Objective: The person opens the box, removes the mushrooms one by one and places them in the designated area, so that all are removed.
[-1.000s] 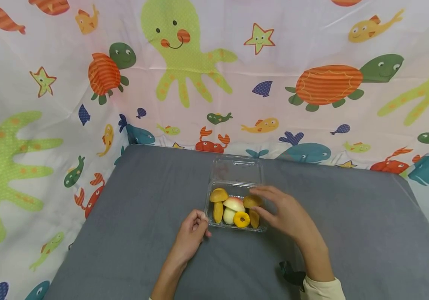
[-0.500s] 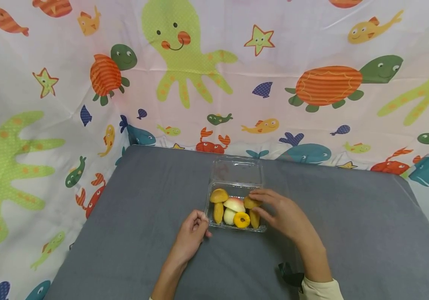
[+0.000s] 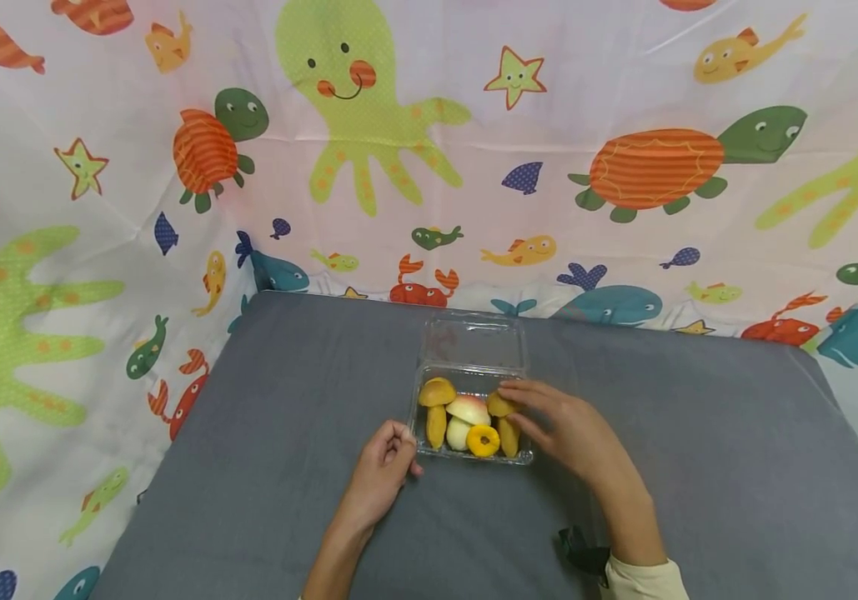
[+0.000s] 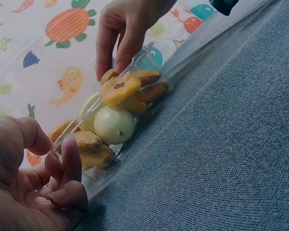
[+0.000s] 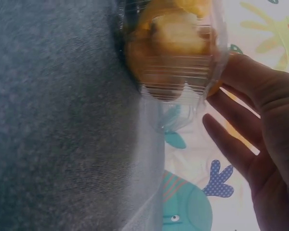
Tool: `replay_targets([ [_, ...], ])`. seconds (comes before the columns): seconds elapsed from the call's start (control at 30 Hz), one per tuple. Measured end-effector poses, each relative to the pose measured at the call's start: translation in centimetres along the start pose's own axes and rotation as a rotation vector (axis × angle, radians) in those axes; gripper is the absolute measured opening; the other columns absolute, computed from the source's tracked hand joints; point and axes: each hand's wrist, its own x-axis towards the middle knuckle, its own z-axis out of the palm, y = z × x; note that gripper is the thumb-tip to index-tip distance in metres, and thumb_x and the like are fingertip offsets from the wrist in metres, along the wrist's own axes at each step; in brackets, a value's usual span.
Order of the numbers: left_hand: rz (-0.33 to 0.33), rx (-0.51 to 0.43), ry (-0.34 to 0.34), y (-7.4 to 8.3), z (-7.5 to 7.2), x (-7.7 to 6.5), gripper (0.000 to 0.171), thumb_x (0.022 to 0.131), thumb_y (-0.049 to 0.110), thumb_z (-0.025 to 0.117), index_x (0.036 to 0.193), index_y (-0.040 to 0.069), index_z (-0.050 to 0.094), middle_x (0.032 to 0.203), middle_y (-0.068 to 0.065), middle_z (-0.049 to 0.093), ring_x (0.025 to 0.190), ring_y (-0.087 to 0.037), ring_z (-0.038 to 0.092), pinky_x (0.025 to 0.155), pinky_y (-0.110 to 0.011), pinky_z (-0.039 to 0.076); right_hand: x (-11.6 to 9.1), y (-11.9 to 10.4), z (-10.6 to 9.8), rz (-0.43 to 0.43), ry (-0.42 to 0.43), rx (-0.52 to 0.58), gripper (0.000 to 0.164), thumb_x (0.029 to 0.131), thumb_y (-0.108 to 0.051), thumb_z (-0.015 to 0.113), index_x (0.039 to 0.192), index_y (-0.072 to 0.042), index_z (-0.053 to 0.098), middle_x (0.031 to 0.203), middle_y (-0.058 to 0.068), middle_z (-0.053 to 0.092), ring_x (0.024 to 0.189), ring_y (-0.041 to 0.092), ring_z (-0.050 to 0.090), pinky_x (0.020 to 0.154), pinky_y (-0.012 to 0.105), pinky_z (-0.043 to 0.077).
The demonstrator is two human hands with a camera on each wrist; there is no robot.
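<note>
So the box (image 3: 483,380) is clear glossy plastic, kinda ribbed. White mushroom (image 3: 468,409) looks smooth with a soft sheen, the yellow mushrooms (image 3: 437,392) duller. Tabletop's (image 3: 308,375) matt grainy cloth, and the backdrop (image 3: 466,179) looks like smooth, creased fabric.

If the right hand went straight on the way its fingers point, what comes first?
Probably the rightmost mushroom: the right hand seems to straddle its top, though depth is unclear.

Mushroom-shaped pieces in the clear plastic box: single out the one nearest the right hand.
The brownish-yellow mushroom-shaped piece at the right end of the box: the right hand has fingers at its cap. The others lie farther left.
</note>
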Motion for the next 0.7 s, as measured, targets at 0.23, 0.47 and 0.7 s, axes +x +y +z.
replay_targets([
  [0.23,0.005,-0.001,-0.005,0.34,0.05,-0.05,0.011,0.109,0.012,0.056,0.107,0.002,0.057,0.080,-0.010,0.058,0.079,-0.028,0.069,0.060,-0.023,0.045,0.00,0.20,0.25,-0.050,0.092,-0.092,0.049,0.088,-0.012,0.087,0.134,-0.009,0.073,0.131,0.008,0.074,0.107,0.027,0.076,0.083,0.044,0.062],
  [0.47,0.004,0.002,-0.009,0.39,0.04,-0.07,0.012,0.109,0.013,0.055,0.108,0.001,0.057,0.080,-0.010,0.057,0.080,-0.029,0.069,0.062,-0.023,0.046,0.20,0.10,0.27,-0.060,0.124,-0.128,0.048,0.087,-0.001,0.085,0.133,-0.003,0.072,0.127,0.011,0.075,0.104,0.029,0.077,0.081,0.044,0.062],
  [0.7,-0.003,0.000,-0.003,0.31,0.05,-0.17,0.011,0.109,0.011,0.055,0.107,0.001,0.057,0.079,-0.009,0.055,0.079,-0.025,0.069,0.063,-0.023,0.047,0.03,0.05,0.49,-0.036,0.109,-0.142,0.050,0.088,-0.003,0.085,0.136,-0.004,0.070,0.128,0.012,0.074,0.104,0.030,0.077,0.082,0.044,0.062],
])
